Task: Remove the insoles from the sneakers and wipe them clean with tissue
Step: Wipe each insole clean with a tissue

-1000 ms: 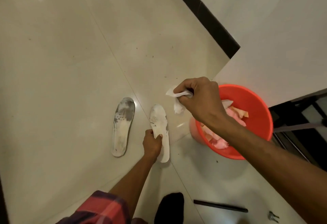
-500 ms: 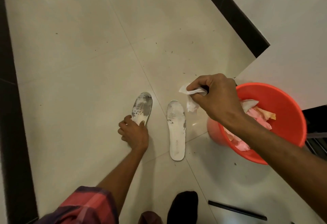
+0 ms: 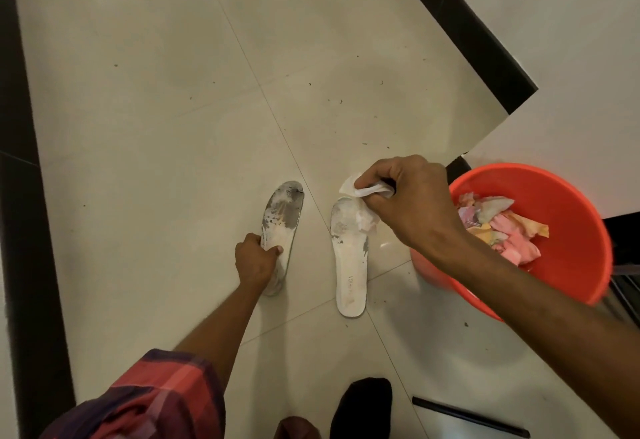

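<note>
Two white insoles lie side by side on the tiled floor. The left insole has dark grey grime over its toe end; my left hand grips its middle, thumb on top. The right insole lies free, with smaller dark marks near its toe. My right hand hovers above that toe end, pinching a crumpled white tissue that hangs down over it. No sneakers are in view.
An orange plastic tub holding pink and yellow crumpled scraps stands right of the insoles, against a white wall with a black skirting. A black bar lies at the bottom right, a dark foot at bottom centre, a black strip along the left.
My left hand let go of the right insole, moved left and closed on the dirtier left insole. My right hand with the tissue has come down nearer the right insole's toe.
</note>
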